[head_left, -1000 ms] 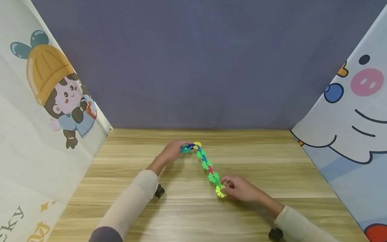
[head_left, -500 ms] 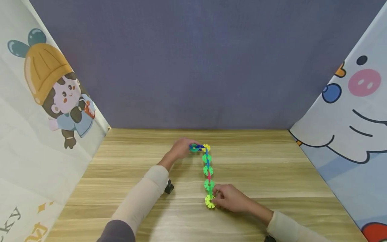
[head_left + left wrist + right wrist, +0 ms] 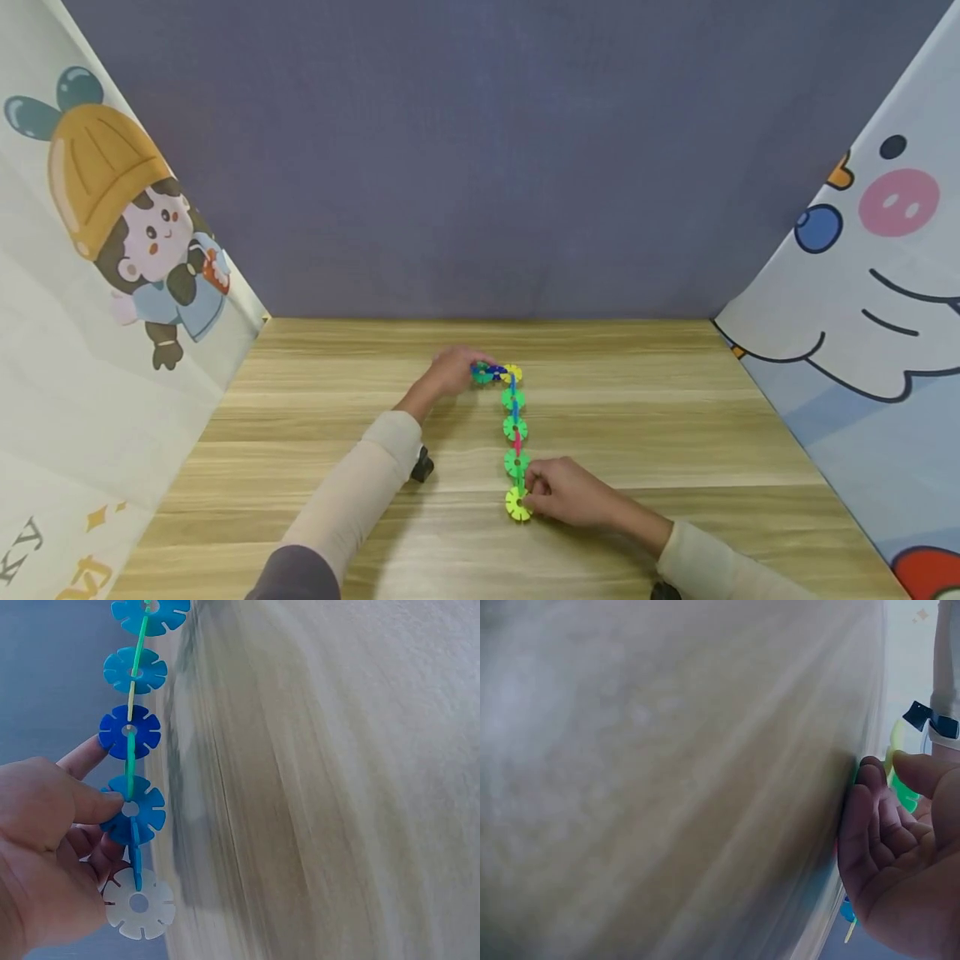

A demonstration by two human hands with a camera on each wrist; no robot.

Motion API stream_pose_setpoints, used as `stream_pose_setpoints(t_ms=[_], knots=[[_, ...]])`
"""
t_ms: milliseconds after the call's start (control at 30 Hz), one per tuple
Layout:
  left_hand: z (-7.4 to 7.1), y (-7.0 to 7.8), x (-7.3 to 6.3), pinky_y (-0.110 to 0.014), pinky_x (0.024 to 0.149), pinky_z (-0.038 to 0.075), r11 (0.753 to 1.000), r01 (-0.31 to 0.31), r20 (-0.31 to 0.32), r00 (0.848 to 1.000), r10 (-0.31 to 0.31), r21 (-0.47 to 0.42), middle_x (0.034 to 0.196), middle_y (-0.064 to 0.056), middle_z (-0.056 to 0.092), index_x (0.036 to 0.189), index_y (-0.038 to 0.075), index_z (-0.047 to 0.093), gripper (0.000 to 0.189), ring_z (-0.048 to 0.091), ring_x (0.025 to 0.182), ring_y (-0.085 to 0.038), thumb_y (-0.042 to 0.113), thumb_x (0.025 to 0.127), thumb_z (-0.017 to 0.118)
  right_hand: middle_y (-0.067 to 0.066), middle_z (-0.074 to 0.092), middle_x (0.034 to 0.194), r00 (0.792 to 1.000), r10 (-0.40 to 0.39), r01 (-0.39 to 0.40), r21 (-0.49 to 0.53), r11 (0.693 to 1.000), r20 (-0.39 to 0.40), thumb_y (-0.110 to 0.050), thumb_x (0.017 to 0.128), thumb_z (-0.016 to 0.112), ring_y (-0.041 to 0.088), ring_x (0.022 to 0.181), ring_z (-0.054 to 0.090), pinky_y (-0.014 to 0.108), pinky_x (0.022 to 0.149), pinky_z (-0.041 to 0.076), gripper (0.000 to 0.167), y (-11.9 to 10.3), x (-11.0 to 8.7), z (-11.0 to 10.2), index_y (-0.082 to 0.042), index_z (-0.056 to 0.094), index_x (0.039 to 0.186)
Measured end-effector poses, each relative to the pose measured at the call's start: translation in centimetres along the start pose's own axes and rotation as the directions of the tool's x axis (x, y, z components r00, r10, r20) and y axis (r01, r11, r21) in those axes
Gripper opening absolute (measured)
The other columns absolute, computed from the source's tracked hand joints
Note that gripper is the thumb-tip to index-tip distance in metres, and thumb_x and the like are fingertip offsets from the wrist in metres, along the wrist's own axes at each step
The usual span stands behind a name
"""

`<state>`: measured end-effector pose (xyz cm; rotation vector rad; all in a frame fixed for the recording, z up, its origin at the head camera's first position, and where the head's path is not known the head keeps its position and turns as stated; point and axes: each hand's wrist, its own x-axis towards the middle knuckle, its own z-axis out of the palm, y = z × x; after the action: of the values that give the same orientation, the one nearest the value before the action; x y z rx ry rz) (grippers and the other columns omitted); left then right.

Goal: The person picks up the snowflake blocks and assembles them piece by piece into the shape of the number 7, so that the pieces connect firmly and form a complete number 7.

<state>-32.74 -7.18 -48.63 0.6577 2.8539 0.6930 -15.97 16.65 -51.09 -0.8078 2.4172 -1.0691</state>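
Observation:
A chain of slotted plastic snowflake discs in green, blue, pink and yellow runs from the far side of the table toward me, with a bend at a yellow disc. My left hand holds its far end. In the left wrist view the thumb and fingers pinch a blue disc, with a whitish disc below it. My right hand pinches the yellow-green disc at the near end. Much of the chain is hidden behind the right hand in the right wrist view.
Both hands are over a wood-grain table. A dark grey panel stands along its far edge, with cartoon-printed panels at the left and right. A small black device sits by the left sleeve.
My right hand has moved left and toward me, and my left hand a little to the right. The chain's slanting long stretch now runs nearly straight toward me. Both hands keep their grip.

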Motion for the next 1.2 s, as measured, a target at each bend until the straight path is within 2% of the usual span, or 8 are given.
stream_pose_setpoints(t_ms=[133,233,333,467,667,900,1067,1200], knots=[[0.3,-0.1,-0.1,-0.025,0.066,0.035,1.0,-0.014,-0.005,1.0,0.014,0.025,0.13,-0.001,0.072,0.123,0.033,0.074,0.08,0.065,0.121,-0.025,-0.023,0.075,0.045,-0.014,0.061,0.063,1.0,0.004,-0.004,-0.019,1.0,0.005,-0.019,0.093,0.073,-0.006,0.052,0.047,0.015,0.051,0.04,0.014,-0.2,-0.1,-0.1,-0.013,0.063,0.087],[0.4,-0.2,-0.1,-0.025,0.064,0.033,1.0,-0.011,-0.003,1.0,0.011,0.02,0.118,-0.002,0.075,0.124,0.032,0.074,0.078,0.067,0.11,-0.024,-0.023,0.076,0.046,-0.014,0.06,0.063,1.0,0.009,-0.008,-0.028,1.0,0.008,-0.018,0.093,0.073,-0.006,0.052,0.046,0.015,0.051,0.04,0.013,-0.2,-0.1,-0.2,-0.013,0.063,0.086],[0.5,-0.3,-0.1,-0.027,0.065,0.034,1.0,-0.004,-0.001,1.0,0.004,0.009,0.118,-0.002,0.075,0.125,0.032,0.073,0.077,0.066,0.108,-0.024,-0.022,0.077,0.046,-0.015,0.059,0.063,1.0,0.009,-0.008,-0.03,1.0,0.012,-0.018,0.093,0.072,-0.006,0.052,0.046,0.015,0.051,0.039,0.013,-0.3,-0.1,-0.3,-0.013,0.064,0.085],[0.6,-0.4,-0.1,-0.031,0.072,0.04,1.0,-0.009,-0.003,1.0,0.009,0.015,0.126,-0.002,0.073,0.126,0.031,0.073,0.073,0.065,0.119,-0.025,-0.019,0.079,0.047,-0.015,0.057,0.062,1.0,0.011,-0.01,-0.03,1.0,0.016,-0.017,0.095,0.07,-0.005,0.052,0.045,0.015,0.05,0.039,0.012,-0.3,-0.2,-0.5,-0.014,0.065,0.085],[0.5,-0.4,-0.5,-0.044,0.09,0.048,1.0,-0.004,0.005,1.0,0.004,0.013,0.114,-0.005,0.074,0.138,0.023,0.065,0.061,0.064,0.116,-0.027,-0.011,0.087,0.055,-0.016,0.055,0.062,0.999,0.032,-0.031,-0.034,0.999,0.03,-0.018,0.096,0.069,-0.005,0.052,0.045,0.015,0.051,0.039,0.01,-0.1,-0.2,-0.6,-0.016,0.066,0.087],[-0.6,-0.5,-2.0,-0.061,0.112,0.035,0.995,0.038,-0.017,0.999,-0.04,-0.087,0.138,-0.014,0.062,0.149,0.015,0.051,0.051,0.051,0.133,-0.037,0.011,0.099,0.06,-0.011,0.062,0.067,0.997,0.057,-0.055,-0.046,0.997,0.043,-0.023,0.097,0.068,-0.003,0.055,0.05,0.018,0.052,0.044,0.006,0.3,-0.1,-1.5,-0.018,0.07,0.094],[-2.2,-0.6,-3.2,-0.065,0.117,0.029,0.998,-0.013,-0.057,0.998,0.01,-0.057,0.152,-0.013,0.052,0.15,0.013,0.049,0.051,0.042,0.144,-0.038,0.018,0.1,0.061,-0.008,0.065,0.073,0.997,0.069,-0.068,-0.068,0.995,0.023,-0.024,0.1,0.065,-0.001,0.056,0.053,0.02,0.053,0.047,0.011,0.2,-0.2,-2.8,-0.015,0.071,0.101],[-4.3,-0.3,-4.9,-0.066,0.118,0.027,0.998,-0.051,-0.07,0.996,0.048,-0.041,0.158,-0.013,0.045,0.153,0.013,0.045,0.055,0.039,0.148,-0.036,0.023,0.101,0.061,-0.006,0.067,0.079,0.997,0.076,-0.077,-0.118,0.99,-0.009,-0.022,0.101,0.063,0.001,0.061,0.057,0.022,0.058,0.051,0.014,0.1,-0.1,-4.0,-0.012,0.071,0.106]])
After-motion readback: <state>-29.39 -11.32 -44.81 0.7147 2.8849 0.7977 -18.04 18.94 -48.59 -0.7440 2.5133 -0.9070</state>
